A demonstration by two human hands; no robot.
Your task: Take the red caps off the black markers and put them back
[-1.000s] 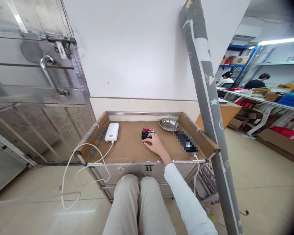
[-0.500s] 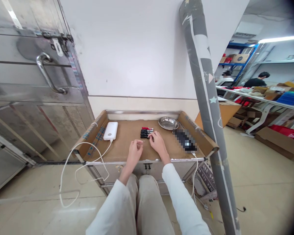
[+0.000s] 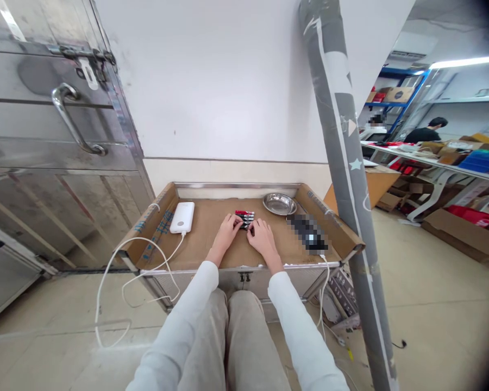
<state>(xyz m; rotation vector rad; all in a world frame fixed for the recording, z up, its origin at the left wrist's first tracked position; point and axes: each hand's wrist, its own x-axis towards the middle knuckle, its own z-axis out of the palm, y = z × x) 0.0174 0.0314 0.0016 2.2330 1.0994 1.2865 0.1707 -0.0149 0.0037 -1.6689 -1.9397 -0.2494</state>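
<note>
Field notes, seated at the worktop (image 3: 206,247), knees under its front edge.

**Progress.** The bunch of black and red pens (image 3: 245,216) lies flat on the brown cardboard lining, toward the back of the worktop. I judge the work barely begun. The pens lie together in one bunch, and I see none lifted or set apart from it.

- My left grip (image 3: 228,228) has come in at the left end of the bunch, fingers curled and tips touching the pens.
- My right grip (image 3: 261,237) sits at the near right corner of the bunch, fingers bent down onto it.
- I cannot tell whether either grip has closed round a single pen or only rests on top. The fingers hide the contact.

**Around the bunch.**

- Left of the pens, well apart, is a white power bank (image 3: 182,217). Its white cable (image 3: 178,244) runs off the front-left edge and loops toward the floor.
- Right of the pens and slightly behind them, near but not touching, is a shallow steel dish (image 3: 279,203).
- Further right of the pens is a dark blurred object (image 3: 307,232). I cannot make out what it is.
- Nothing lies between my grips and the pens. The dish is the closest thing to my right knuckles.

**Beyond the worktop.**

- A grey roll (image 3: 336,136) leans upright past the right edge.
- A steel door (image 3: 44,141) stands far left.
- A person in a dark top (image 3: 426,133) sits at a distant table, far right.
</note>
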